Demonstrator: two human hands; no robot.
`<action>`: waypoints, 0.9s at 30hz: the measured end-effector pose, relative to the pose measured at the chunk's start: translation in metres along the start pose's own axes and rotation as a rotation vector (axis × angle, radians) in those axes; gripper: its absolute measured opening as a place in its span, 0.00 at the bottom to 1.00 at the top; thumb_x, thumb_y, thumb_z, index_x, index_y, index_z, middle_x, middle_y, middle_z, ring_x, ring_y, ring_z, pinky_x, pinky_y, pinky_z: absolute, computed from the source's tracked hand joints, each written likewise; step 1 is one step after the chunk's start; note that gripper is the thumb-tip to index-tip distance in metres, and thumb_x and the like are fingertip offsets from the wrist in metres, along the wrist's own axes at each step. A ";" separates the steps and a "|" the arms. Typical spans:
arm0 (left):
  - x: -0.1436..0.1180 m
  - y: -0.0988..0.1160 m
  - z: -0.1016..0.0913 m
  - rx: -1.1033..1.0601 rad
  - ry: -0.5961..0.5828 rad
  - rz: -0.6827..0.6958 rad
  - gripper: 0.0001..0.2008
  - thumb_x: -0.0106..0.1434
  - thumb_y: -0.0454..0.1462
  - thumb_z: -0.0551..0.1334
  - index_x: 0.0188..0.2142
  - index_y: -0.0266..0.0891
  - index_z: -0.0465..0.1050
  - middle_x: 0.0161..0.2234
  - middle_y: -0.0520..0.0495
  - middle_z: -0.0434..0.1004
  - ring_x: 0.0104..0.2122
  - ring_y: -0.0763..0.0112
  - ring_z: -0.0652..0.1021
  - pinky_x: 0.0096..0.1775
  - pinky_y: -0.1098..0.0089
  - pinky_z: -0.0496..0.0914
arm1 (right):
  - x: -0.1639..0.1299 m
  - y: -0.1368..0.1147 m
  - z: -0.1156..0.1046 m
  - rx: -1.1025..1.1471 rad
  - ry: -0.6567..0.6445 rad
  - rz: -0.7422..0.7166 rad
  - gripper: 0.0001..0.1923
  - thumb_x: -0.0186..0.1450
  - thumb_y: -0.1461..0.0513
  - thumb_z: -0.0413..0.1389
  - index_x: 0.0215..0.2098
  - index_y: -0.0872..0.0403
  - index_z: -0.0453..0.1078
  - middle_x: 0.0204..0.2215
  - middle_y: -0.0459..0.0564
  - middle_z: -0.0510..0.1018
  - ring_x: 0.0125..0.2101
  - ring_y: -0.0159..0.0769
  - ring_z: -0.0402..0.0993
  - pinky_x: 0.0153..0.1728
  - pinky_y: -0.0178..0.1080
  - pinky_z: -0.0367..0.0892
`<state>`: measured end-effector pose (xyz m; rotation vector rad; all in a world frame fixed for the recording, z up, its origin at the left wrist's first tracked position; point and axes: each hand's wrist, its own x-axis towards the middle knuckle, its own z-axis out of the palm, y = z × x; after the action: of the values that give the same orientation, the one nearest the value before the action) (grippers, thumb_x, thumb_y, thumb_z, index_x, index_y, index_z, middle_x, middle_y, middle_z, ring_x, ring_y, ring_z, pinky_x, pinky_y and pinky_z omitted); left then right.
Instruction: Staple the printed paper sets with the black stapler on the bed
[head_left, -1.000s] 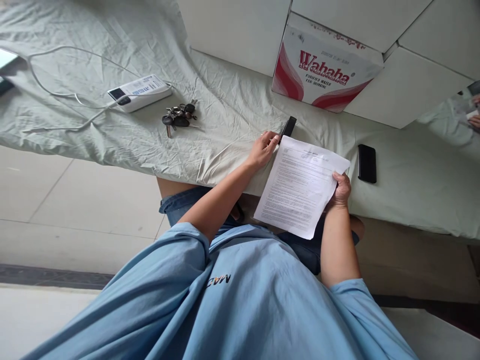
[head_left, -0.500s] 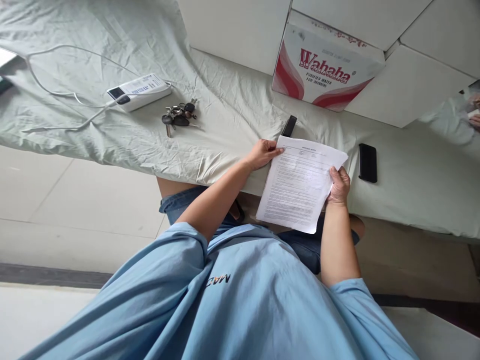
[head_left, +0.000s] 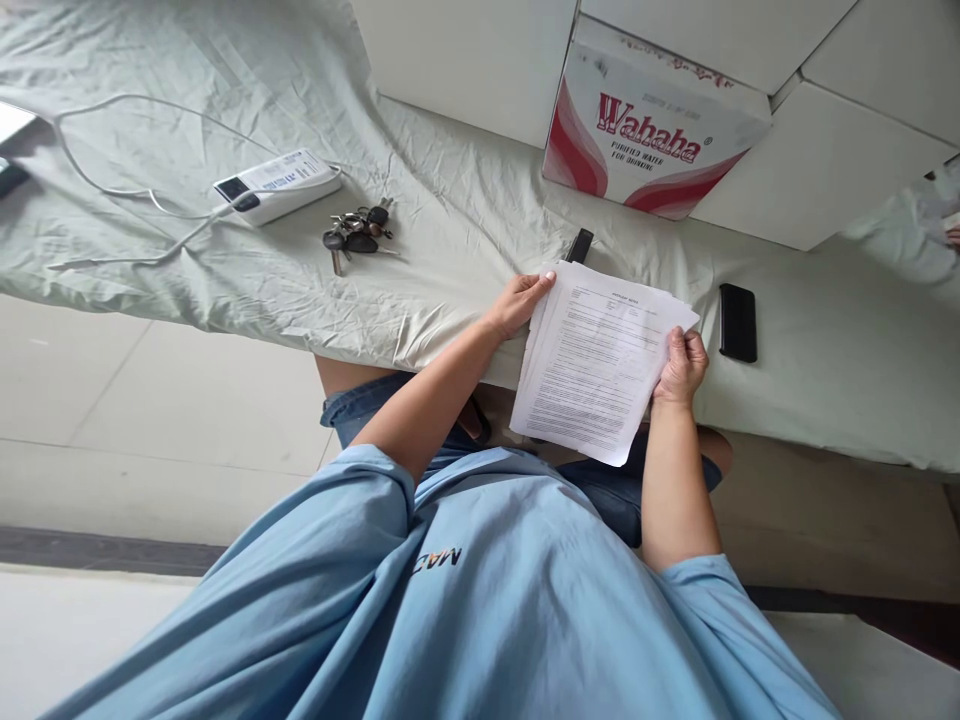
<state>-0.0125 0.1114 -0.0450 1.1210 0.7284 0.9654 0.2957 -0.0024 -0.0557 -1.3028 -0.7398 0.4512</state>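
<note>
Printed paper sheets [head_left: 596,370], loosely stacked, are held over my lap at the front edge of the cloth-covered surface. The sheets fan slightly, with edges showing along the left side and at the top right corner. My left hand [head_left: 521,303] pinches their upper left corner, thumb on top. On the right edge, my right hand [head_left: 681,365] grips the stack with its thumb over the front; the fingers behind are hidden. A black object [head_left: 580,246], partly covered by the paper, lies just behind the top edge. Right of my right hand is a black smartphone [head_left: 738,323].
A pale green cloth [head_left: 450,220] covers the surface. A bunch of keys [head_left: 360,235] and a white power bank [head_left: 277,187] with white cables [head_left: 180,240] lie on the left. A Wahaha water carton [head_left: 652,130] stands at the back. Part of another person's hand [head_left: 953,236] shows far right.
The sheets have spread apart slightly, so more edges show on the left and top right. Both hands keep hold; the left hand has shifted slightly up and left along the corner.
</note>
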 end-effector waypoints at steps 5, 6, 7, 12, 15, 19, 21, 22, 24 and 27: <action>-0.003 0.005 0.002 -0.020 0.038 -0.025 0.36 0.71 0.71 0.72 0.37 0.39 0.83 0.33 0.42 0.89 0.31 0.64 0.86 0.35 0.66 0.80 | 0.002 0.000 -0.001 -0.098 0.083 -0.060 0.37 0.55 0.30 0.75 0.29 0.49 0.66 0.27 0.39 0.65 0.32 0.31 0.62 0.36 0.37 0.65; -0.004 0.007 0.003 -0.029 0.044 -0.026 0.36 0.70 0.71 0.72 0.37 0.39 0.83 0.34 0.42 0.90 0.32 0.63 0.87 0.36 0.66 0.81 | 0.002 -0.001 -0.001 -0.112 0.071 -0.058 0.37 0.55 0.30 0.75 0.29 0.48 0.67 0.27 0.39 0.65 0.32 0.31 0.62 0.37 0.38 0.65; -0.005 0.009 0.004 -0.036 0.051 -0.028 0.36 0.70 0.71 0.72 0.37 0.38 0.83 0.34 0.42 0.90 0.33 0.62 0.88 0.37 0.65 0.82 | 0.001 -0.001 0.000 -0.121 0.052 -0.052 0.37 0.55 0.30 0.75 0.30 0.48 0.67 0.27 0.39 0.65 0.32 0.32 0.63 0.37 0.38 0.66; -0.007 0.012 0.007 -0.031 0.055 -0.052 0.36 0.71 0.71 0.72 0.38 0.38 0.83 0.36 0.41 0.91 0.38 0.59 0.90 0.42 0.64 0.84 | -0.002 -0.004 0.001 -0.105 -0.021 -0.011 0.35 0.54 0.32 0.76 0.32 0.49 0.71 0.30 0.40 0.73 0.34 0.33 0.70 0.41 0.39 0.71; -0.005 0.007 0.004 -0.016 0.030 -0.040 0.36 0.71 0.70 0.73 0.38 0.38 0.83 0.35 0.42 0.90 0.37 0.61 0.88 0.42 0.64 0.83 | -0.003 -0.005 0.002 -0.113 -0.032 -0.001 0.35 0.54 0.32 0.76 0.32 0.49 0.72 0.30 0.41 0.76 0.35 0.33 0.72 0.42 0.39 0.73; -0.001 -0.002 -0.001 0.012 -0.017 0.002 0.38 0.68 0.73 0.73 0.39 0.38 0.84 0.35 0.43 0.88 0.36 0.63 0.86 0.41 0.64 0.81 | -0.005 -0.006 0.005 -0.116 -0.037 0.001 0.35 0.53 0.32 0.76 0.33 0.49 0.73 0.31 0.42 0.77 0.36 0.34 0.74 0.42 0.40 0.74; 0.001 -0.004 -0.002 0.016 -0.039 0.030 0.40 0.66 0.75 0.73 0.40 0.38 0.84 0.36 0.43 0.88 0.36 0.64 0.86 0.40 0.64 0.80 | -0.005 -0.007 0.006 -0.127 -0.040 -0.001 0.35 0.54 0.31 0.76 0.33 0.49 0.73 0.31 0.42 0.77 0.36 0.34 0.74 0.41 0.40 0.74; 0.001 -0.005 -0.002 0.021 -0.046 0.041 0.41 0.64 0.75 0.73 0.40 0.38 0.84 0.36 0.43 0.88 0.36 0.64 0.86 0.40 0.65 0.80 | -0.006 -0.008 0.007 -0.131 -0.039 -0.002 0.35 0.54 0.31 0.76 0.33 0.49 0.73 0.30 0.42 0.77 0.35 0.34 0.73 0.40 0.39 0.74; 0.002 -0.006 -0.002 0.038 -0.050 0.056 0.42 0.64 0.76 0.73 0.41 0.38 0.84 0.37 0.43 0.89 0.36 0.64 0.86 0.41 0.65 0.80 | -0.006 -0.008 0.008 -0.139 -0.041 0.000 0.36 0.54 0.30 0.75 0.33 0.49 0.73 0.30 0.42 0.76 0.35 0.34 0.73 0.39 0.39 0.73; 0.001 -0.004 -0.002 0.065 -0.055 0.047 0.39 0.68 0.74 0.72 0.43 0.38 0.85 0.39 0.41 0.90 0.39 0.61 0.87 0.44 0.63 0.82 | -0.006 -0.009 0.009 -0.155 -0.045 0.008 0.36 0.54 0.30 0.74 0.32 0.49 0.72 0.30 0.42 0.76 0.34 0.34 0.72 0.39 0.39 0.72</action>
<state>-0.0129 0.1127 -0.0500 1.2216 0.6956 0.9523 0.2836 -0.0022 -0.0476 -1.4444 -0.8195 0.4377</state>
